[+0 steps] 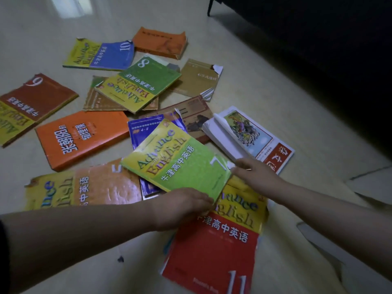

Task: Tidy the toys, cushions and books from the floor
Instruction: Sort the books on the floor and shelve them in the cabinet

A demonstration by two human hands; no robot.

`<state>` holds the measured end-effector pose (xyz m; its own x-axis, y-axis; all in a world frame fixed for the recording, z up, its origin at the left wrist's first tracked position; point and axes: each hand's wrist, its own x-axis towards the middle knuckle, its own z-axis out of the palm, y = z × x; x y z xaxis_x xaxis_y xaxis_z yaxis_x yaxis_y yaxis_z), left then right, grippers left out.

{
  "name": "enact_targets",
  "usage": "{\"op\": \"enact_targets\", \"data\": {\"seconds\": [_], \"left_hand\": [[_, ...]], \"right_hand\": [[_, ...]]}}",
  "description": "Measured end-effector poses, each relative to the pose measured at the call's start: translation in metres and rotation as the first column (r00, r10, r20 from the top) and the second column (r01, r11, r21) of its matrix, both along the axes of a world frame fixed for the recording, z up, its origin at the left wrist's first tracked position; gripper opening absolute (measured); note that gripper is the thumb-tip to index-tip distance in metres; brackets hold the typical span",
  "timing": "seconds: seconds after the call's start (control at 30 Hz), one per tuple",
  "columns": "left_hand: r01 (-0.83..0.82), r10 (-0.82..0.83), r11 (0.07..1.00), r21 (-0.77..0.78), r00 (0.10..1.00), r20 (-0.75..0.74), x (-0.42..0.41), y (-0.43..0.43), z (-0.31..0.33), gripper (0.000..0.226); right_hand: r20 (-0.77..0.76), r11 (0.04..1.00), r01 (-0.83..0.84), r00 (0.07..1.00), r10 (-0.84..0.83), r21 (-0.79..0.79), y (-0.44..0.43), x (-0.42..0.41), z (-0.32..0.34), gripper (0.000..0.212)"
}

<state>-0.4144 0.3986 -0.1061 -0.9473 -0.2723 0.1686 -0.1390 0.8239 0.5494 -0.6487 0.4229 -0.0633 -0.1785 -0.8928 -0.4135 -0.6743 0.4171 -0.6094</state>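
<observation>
- Green paperback (180, 162) lies tilted across a red paperback (212, 251) and a purple paperback (135, 132) on the floor (265, 85); left hand (182, 206) grips its near edge, fingers curled; right hand (254, 175) pinches its corner.
- Risk: the limp cover may tear or slip from so small a pinch.
- Materials: thin, glossy, dog-eared card covers; smooth pale floor.

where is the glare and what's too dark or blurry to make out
Head view: bright glare whitens the floor at top left, and the orange-and-yellow English book has a glossy sheen; the furniture at top right sinks into near-black; the left hand and right hand, on the green number 7 book, look slightly soft.
</observation>
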Motion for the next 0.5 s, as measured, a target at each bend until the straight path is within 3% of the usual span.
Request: {"op": "enact_targets", "data": {"seconds": [0.1, 0.2, 0.33, 0.4, 0.5], "left_hand": [[-0.113, 0.112, 0.993, 0.02, 0.992, 0.058, 0.011, 0.005, 0.003, 0.045], [-0.411, 0.41, 0.912, -0.008, 0.908, 0.086, 0.023, 0.003, 0.008, 0.036], [-0.768, 0.704, 0.64, 0.024, 0.6, 0.38, 0.04, -0.002, 0.008, 0.045], [-0.849, 0.709, 0.522, 0.082, 0.485, 0.512, 0.046, -0.004, 0.007, 0.05], [-0.921, 0.688, 0.327, 0.21, 0.385, 0.615, 0.045, -0.002, 0.002, 0.053]], "right_hand": [[-0.074, 0.992, -0.121, 0.99, 0.124, 0.043, 0.005, 0.001, -0.003, 0.054], [-0.167, 0.972, -0.23, 0.958, 0.234, 0.042, 0.001, 0.006, -0.003, 0.058], [-0.298, 0.934, -0.352, 0.888, 0.351, 0.052, -0.016, 0.015, -0.001, 0.061], [-0.294, 0.921, -0.38, 0.874, 0.388, 0.087, -0.024, 0.021, 0.0, 0.059], [-0.299, 0.895, -0.427, 0.844, 0.446, 0.129, -0.03, 0.028, -0.002, 0.053]]}}
